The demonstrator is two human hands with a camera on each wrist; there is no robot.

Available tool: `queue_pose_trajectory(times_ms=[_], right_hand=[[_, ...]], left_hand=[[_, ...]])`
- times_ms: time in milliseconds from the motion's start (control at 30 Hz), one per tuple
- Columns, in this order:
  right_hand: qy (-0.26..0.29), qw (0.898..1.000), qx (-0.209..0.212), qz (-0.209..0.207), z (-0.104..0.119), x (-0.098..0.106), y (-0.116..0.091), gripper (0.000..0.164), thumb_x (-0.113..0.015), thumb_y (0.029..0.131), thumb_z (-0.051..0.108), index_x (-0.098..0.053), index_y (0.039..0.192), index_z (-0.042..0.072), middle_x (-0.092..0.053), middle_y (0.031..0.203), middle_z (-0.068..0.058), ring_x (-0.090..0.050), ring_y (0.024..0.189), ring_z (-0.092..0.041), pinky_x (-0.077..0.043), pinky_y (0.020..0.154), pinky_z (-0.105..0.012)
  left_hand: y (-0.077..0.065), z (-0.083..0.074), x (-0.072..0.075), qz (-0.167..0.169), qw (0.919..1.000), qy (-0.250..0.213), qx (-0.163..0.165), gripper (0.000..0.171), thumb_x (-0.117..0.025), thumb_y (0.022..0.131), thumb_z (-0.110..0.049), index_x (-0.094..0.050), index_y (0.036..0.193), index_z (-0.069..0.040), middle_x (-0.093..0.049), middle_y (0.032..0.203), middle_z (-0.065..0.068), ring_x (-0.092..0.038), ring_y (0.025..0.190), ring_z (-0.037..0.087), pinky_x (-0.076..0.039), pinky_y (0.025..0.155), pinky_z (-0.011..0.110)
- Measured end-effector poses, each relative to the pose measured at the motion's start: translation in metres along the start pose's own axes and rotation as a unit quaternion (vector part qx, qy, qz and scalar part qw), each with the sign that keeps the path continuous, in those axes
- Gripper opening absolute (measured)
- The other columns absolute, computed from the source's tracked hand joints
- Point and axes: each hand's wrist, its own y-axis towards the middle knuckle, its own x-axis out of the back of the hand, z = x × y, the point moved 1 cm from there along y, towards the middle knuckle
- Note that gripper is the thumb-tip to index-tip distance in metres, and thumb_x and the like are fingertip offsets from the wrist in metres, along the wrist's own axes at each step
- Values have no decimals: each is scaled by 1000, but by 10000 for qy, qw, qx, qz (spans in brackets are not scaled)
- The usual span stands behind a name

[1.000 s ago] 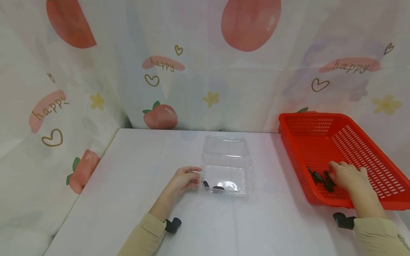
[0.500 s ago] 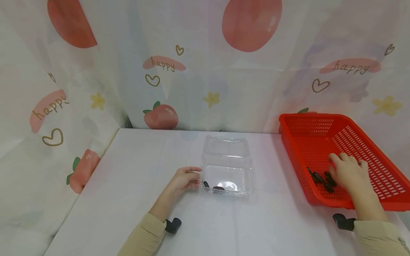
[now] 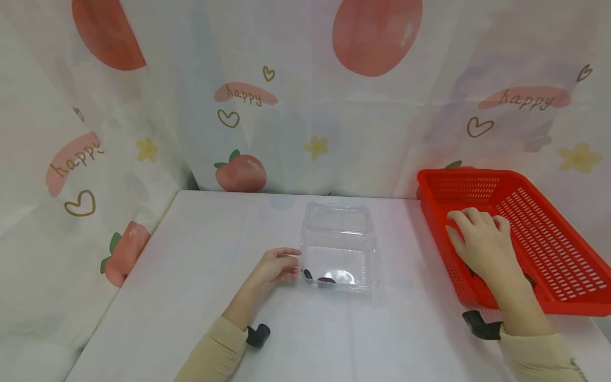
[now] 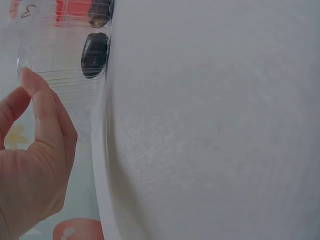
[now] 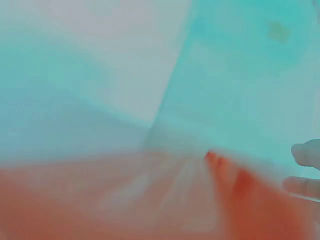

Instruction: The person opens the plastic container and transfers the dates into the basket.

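Note:
My left hand [image 3: 274, 269] rests at the left side of a clear hinged plastic box [image 3: 338, 268], its lid tilted back. In the left wrist view, the fingertips [image 4: 31, 80] touch the box's rim. Inside, against the front wall, lie two dark, glossy oval pieces, one [image 3: 326, 280] near the middle and one [image 3: 307, 274] at the left corner. My right hand [image 3: 484, 244] is over the left part of a red perforated basket [image 3: 549, 228], fingers bent. Whatever may be beneath those fingers is hidden. Dark pieces [image 3: 529, 280] show partly around the right wrist.
A white table [image 3: 382, 339] carries the box and, at the right, the basket. Printed cloth [image 3: 286, 132] hangs behind the table and along its left side. The right wrist view is heavily blurred, with two fingertips [image 5: 306, 154] at its right edge.
My right hand has risen and moved left from the dark pieces towards the basket's left wall. The left hand and the clear box stay where they were.

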Motion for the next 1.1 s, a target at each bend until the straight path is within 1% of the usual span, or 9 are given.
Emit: queue_pose_trajectory(times_ms=[67, 133, 267, 433, 633, 700, 833, 933, 1100], right_hand=[[80, 9995, 248, -158, 15, -2, 3, 37, -69, 75, 4, -53, 108, 5, -51, 102, -19, -45, 94, -39, -28, 85, -59], [140, 9986, 460, -198, 30, -6, 5, 36, -71, 73, 4, -55, 105, 6, -53, 100, -17, -46, 93, -37, -30, 84, -57], [347, 9966, 747, -3, 55, -21, 8, 31, -70, 74, 7, -56, 102, 8, -54, 97, -13, -48, 92, -33, -30, 82, -54], [670, 9921, 1054, 151, 76, -43, 8, 29, -71, 75, 10, -58, 101, 10, -56, 97, -11, -51, 93, -30, -34, 84, -53], [843, 9807, 1757, 149, 98, -67, 10, 30, -73, 75, 14, -59, 101, 11, -57, 96, -8, -55, 91, -28, -39, 83, -49], [929, 9760, 1953, 246, 107, -74, 11, 28, -72, 76, 16, -59, 101, 12, -56, 94, -6, -55, 90, -27, -39, 83, -48], [1095, 9665, 2226, 662, 122, -86, 15, 27, -71, 78, 20, -59, 101, 14, -54, 94, -3, -54, 93, -25, -37, 86, -48], [1023, 9599, 2432, 951, 131, -93, 17, 29, -71, 78, 25, -59, 103, 16, -53, 94, -1, -53, 93, -23, -37, 87, -46], [758, 9488, 2788, 1274, 141, -103, 21, 34, -71, 78, 33, -59, 105, 18, -53, 95, -1, -53, 92, -21, -38, 84, -43]], left_hand=[[0, 0, 0, 13, 10000, -17, -2, 33, -57, 84, 0, -56, 117, 5, -58, 83, 10, -59, 65, 14, -55, 62, 24], [0, -1, 0, 12, 10000, -27, 2, 33, -57, 84, 0, -56, 117, 5, -58, 83, 10, -59, 65, 13, -55, 62, 24], [-1, -2, 0, 24, 10000, -43, 18, 33, -57, 84, 0, -56, 117, 5, -58, 84, 10, -59, 65, 13, -55, 62, 24], [0, -2, -1, 53, 9999, -79, 51, 33, -57, 84, 1, -56, 117, 5, -58, 84, 10, -60, 66, 14, -55, 63, 25], [-1, -3, -1, 45, 9999, -104, 46, 32, -57, 84, 1, -56, 116, 5, -58, 82, 9, -60, 65, 14, -55, 62, 25], [-1, -3, -1, 21, 9999, -105, 41, 32, -57, 84, 1, -57, 115, 5, -58, 82, 9, -60, 65, 14, -55, 61, 24], [-1, -3, -1, -10, 10000, -86, 19, 32, -57, 84, 1, -57, 115, 5, -59, 84, 11, -59, 64, 14, -55, 61, 24], [-1, -2, -1, 5, 9999, -103, 25, 32, -57, 83, 1, -56, 116, 5, -59, 83, 10, -59, 64, 13, -55, 60, 24], [-1, -2, 0, 29, 9999, -129, 13, 34, -57, 84, 2, -55, 117, 6, -58, 81, 8, -59, 64, 13, -55, 61, 24]])
